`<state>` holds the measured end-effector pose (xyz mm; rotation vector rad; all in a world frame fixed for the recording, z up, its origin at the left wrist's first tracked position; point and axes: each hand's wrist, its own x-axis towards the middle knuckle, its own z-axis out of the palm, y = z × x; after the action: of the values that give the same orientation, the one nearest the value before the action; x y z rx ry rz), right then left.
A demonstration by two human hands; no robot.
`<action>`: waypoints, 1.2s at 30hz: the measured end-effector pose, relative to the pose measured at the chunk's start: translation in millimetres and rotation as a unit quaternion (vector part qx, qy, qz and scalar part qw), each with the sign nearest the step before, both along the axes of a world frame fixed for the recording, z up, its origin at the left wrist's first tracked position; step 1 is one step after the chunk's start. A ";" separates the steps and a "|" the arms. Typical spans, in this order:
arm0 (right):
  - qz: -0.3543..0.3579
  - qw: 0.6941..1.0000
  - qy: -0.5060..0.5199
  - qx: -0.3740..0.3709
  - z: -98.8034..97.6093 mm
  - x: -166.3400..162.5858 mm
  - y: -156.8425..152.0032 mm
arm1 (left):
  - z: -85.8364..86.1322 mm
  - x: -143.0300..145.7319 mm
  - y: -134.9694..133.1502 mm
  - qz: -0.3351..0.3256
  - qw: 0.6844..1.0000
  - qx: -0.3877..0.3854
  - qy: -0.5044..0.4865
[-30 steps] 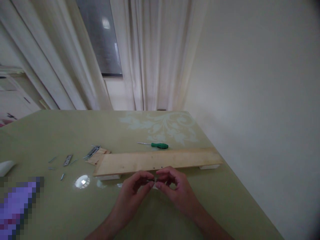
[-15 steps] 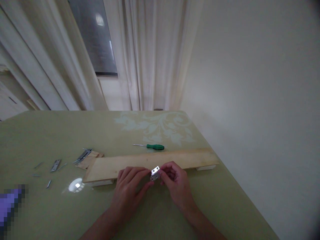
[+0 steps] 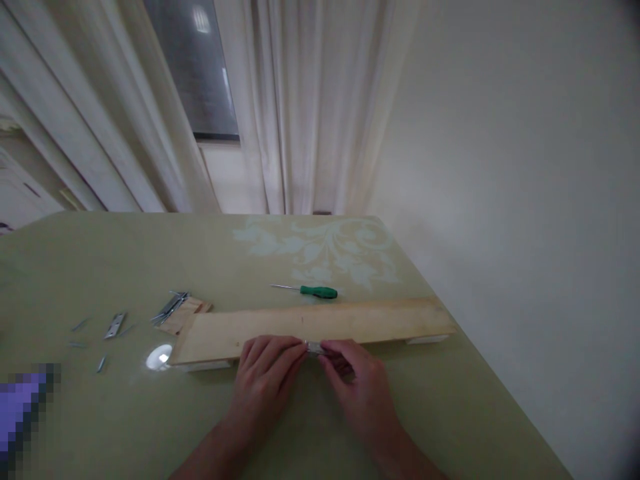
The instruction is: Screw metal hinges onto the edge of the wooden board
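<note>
A small silver hinge (image 3: 315,348) is pinched between my two hands, just at the near edge of a long pale wooden board (image 3: 280,323). My left hand (image 3: 270,373) grips the hinge's left end, its fingers closed and partly resting over the board's edge. On the other side, the thumb and fingers of my right hand (image 3: 357,377) pinch its right end. Little of the hinge shows between the fingertips. Behind the board lies a screwdriver (image 3: 319,292) with a green handle, its shaft pointing left.
Left of the board, a second hinge (image 3: 115,325) lies among several loose screws (image 3: 101,364). More metal pieces (image 3: 173,305) rest on a small wooden piece (image 3: 186,316) by the board's left end. A pixelated purple shape (image 3: 23,407) is at lower left. A wall stands at right.
The hinge has turned in my fingers, from showing its holed faces to a flatter, narrower view against the board's edge. The whole view has shifted slightly.
</note>
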<state>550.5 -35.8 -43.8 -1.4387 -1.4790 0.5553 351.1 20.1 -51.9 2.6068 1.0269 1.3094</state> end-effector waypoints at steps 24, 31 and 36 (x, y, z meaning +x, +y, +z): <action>-0.040 0.976 -0.195 0.083 -1.7 11.3 1.1 | 4.0 4.0 -1.8 0.035 0.999 0.006 -0.008; -0.038 0.978 -0.189 0.086 -2.1 11.6 2.3 | 4.3 4.7 -2.0 0.032 0.999 0.004 -0.007; -0.026 0.980 -0.177 0.084 -4.2 10.8 3.7 | 3.2 3.9 -1.8 0.027 1.000 0.004 -0.005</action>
<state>561.3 -32.1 -48.0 -1.4889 -1.7139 0.1372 355.0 18.3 -48.7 2.5933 1.1009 1.3404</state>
